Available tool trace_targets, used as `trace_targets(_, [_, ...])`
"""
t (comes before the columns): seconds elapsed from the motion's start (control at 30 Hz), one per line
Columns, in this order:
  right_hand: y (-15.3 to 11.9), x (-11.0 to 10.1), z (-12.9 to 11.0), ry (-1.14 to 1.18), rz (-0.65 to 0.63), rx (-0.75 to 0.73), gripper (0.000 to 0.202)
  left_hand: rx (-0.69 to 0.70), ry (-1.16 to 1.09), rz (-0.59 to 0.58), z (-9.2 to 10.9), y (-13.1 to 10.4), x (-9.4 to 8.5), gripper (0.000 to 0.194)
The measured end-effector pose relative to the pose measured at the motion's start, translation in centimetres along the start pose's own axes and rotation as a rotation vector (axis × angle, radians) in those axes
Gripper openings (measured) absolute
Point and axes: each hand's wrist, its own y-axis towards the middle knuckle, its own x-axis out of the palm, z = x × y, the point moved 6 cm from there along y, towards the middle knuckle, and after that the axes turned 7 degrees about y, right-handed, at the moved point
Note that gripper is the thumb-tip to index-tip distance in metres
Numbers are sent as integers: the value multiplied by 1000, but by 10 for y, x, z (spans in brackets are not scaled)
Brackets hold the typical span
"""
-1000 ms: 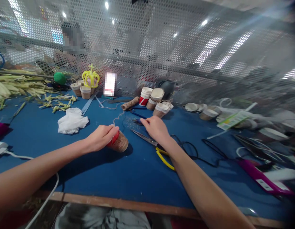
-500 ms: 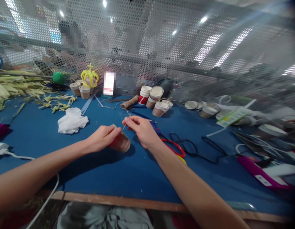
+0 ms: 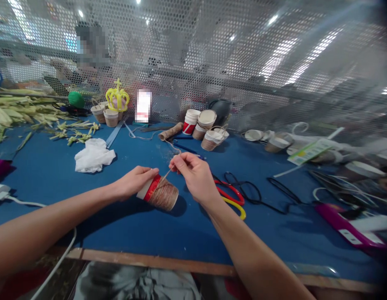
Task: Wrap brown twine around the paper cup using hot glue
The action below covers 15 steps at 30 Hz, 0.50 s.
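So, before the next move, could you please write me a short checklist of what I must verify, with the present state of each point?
1. Left hand holds the cup: ok, fingers near its red band.
2. Right hand holds the string: ok, pinched at the fingertips.
3. String tight between right hand and cup: ok, it looks straight.
4. String covers the whole visible side of the cup: not ok, red and white parts show.
5. Scissors closed: cannot tell, blades hidden.
6. Tissue clear of both hands: ok, it lies apart on the table.
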Motion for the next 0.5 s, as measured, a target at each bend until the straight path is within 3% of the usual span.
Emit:
trace_targets(0.3, [0, 4, 6, -41, -31, 35, 20, 72, 250, -18, 12, -11, 5, 37])
trace_targets(0.5, [1, 5, 9, -86, -36, 31, 22, 135, 284, -21, 17, -14, 7, 41])
